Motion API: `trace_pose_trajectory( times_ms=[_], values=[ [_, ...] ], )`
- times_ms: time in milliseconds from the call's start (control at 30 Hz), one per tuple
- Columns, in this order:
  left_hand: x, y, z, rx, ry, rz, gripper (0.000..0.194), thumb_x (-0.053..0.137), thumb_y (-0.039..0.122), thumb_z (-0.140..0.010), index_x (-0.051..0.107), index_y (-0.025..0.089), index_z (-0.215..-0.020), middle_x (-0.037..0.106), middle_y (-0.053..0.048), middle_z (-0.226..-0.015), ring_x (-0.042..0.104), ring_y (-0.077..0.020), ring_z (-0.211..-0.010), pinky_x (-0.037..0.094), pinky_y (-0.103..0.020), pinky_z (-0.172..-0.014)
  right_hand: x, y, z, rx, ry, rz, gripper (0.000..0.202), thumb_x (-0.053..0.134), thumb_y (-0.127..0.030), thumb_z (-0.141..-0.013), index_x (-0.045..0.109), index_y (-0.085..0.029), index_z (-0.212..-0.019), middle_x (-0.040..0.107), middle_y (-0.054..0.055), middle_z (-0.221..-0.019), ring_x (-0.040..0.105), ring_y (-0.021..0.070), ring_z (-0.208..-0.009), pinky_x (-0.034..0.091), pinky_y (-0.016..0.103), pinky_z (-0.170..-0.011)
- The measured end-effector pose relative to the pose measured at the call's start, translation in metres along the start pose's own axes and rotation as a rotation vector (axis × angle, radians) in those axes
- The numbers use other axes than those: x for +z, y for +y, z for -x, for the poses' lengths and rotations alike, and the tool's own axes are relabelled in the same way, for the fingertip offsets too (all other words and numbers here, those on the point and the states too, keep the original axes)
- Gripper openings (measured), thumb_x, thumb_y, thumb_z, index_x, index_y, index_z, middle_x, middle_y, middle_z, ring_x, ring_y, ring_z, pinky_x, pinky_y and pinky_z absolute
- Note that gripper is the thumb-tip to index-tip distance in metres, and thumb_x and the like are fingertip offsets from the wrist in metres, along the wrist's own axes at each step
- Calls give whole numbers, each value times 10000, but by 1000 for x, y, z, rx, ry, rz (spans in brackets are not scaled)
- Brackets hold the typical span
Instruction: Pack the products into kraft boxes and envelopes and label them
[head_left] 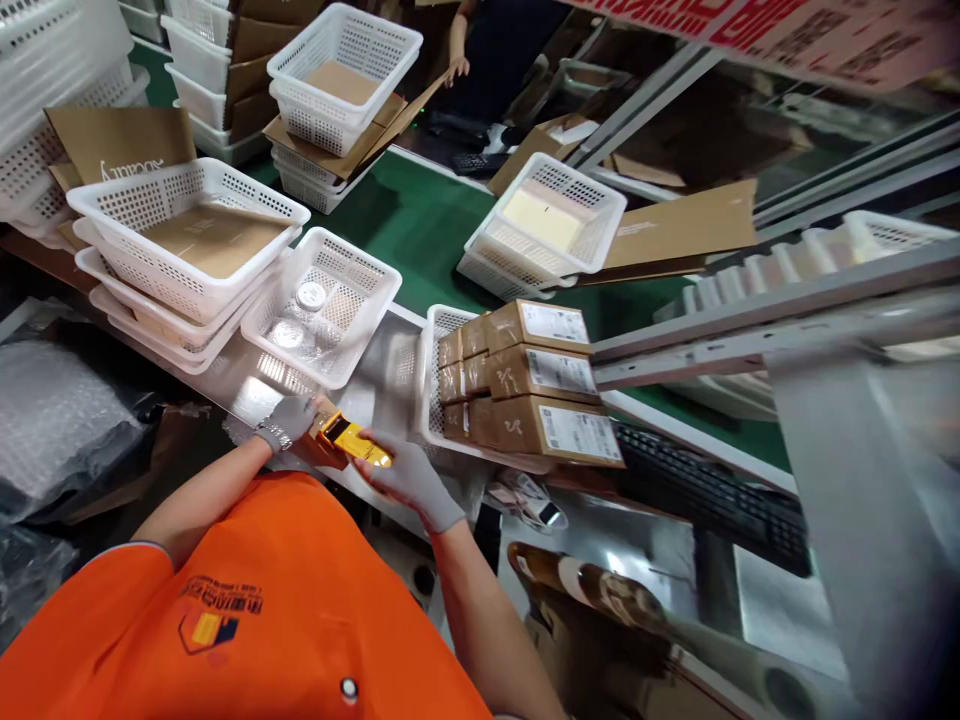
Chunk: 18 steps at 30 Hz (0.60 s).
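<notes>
**Tool and carton held close together at the bench's front edge**

Person in orange, both hands gloved grey, working just in front of the body. Right hand point(411, 478) is closed around a yellow tool point(352, 441); too small to tell whether it tapes or cuts. Left hand point(295, 416) grips a small carton point(325, 452), though its fingertips are partly hidden. Carton sits tilted at the front edge of the metal bench point(386, 365), the tool's dark end against or just over it.

Main worry, as I judge it: left fingers lie near that dark end. If it carries a blade or teeth, a slip of the right wrist could catch the glove or score the carton.

Second: little bench shows under the carton. Press down hard with the left grip loose, and it could tip towards the shirt and fall.

Third: crowding. A white basket point(300, 370) of clear-wrapped goods point(310, 295) is just beyond the left hand; a jolt might shift it. To the right, stacked labelled cartons point(517, 372) reach past their basket's side, near a keyboard point(712, 495). A wide swing of the right elbow could topple some onto the keys.
</notes>
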<state>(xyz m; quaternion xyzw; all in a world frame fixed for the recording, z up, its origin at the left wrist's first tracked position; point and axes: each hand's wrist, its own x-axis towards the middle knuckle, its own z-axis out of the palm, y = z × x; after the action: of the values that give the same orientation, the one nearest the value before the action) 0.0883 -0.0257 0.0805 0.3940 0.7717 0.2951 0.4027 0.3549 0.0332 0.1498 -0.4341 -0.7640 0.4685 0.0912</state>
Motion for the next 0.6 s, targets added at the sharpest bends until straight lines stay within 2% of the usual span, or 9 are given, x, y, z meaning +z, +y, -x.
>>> trace_pose_trajectory(
  times_ms=[67, 167, 267, 333, 400, 467, 600],
  values=[
    [12, 6, -3, 2, -29, -38, 382, 587, 375, -1111, 639, 217, -767, 745, -137, -868, 712, -295, -968, 482, -347, -911, 1, 0, -1, -3, -2, 26, 543, 846, -452, -797, 869, -226, -1290, 893, 52, -1003, 835, 280, -859, 649, 346, -780],
    [16, 4, -11, 0, -58, -98, 429, 535, 392, -1139, 647, 210, -768, 741, -146, -884, 727, -306, -1003, 496, -366, -960, -6, 6, 11, 3, -15, 50, 546, 826, -443, -815, 863, -236, -1318, 897, 49, -1045, 845, 293, -907, 654, 358, -822],
    [13, -2, -16, -15, -73, -131, 427, 546, 426, -1134, 690, 198, -803, 751, -156, -897, 737, -329, -1053, 512, -395, -1009, -29, 25, 43, 46, -43, 92, 556, 815, -445, -832, 857, -257, -1354, 897, 47, -1072, 850, 305, -927, 652, 367, -826],
    [12, -4, -18, -27, -79, -134, 428, 550, 433, -1130, 706, 195, -810, 756, -166, -906, 740, -342, -1081, 516, -420, -1044, -46, 41, 65, 98, -53, 183, 534, 846, -428, -794, 882, -281, -1306, 897, 43, -1025, 844, 311, -875, 642, 370, -779],
    [13, -5, -20, -29, -89, -130, 447, 532, 430, -1135, 706, 197, -797, 760, -179, -925, 739, -351, -1111, 510, -440, -1082, -52, 52, 76, 137, -64, 279, 504, 875, -380, -746, 910, -279, -1239, 890, 61, -946, 830, 320, -816, 623, 376, -732],
    [14, -5, -21, -30, -99, -122, 467, 518, 433, -1139, 692, 202, -773, 759, -183, -929, 735, -359, -1144, 502, -448, -1111, -43, 56, 71, 153, -80, 314, 492, 874, -337, -742, 916, -251, -1225, 886, 91, -935, 825, 328, -820, 611, 383, -739],
    [12, -3, -20, -45, -100, -86, 460, 550, 460, -1124, 648, 225, -741, 741, -156, -875, 719, -370, -1206, 495, -443, -1134, 1, 51, 26, 152, -75, 285, 429, 835, -304, -783, 912, -258, -1202, 894, 79, -1003, 825, 301, -881, 593, 348, -791]
  ],
)
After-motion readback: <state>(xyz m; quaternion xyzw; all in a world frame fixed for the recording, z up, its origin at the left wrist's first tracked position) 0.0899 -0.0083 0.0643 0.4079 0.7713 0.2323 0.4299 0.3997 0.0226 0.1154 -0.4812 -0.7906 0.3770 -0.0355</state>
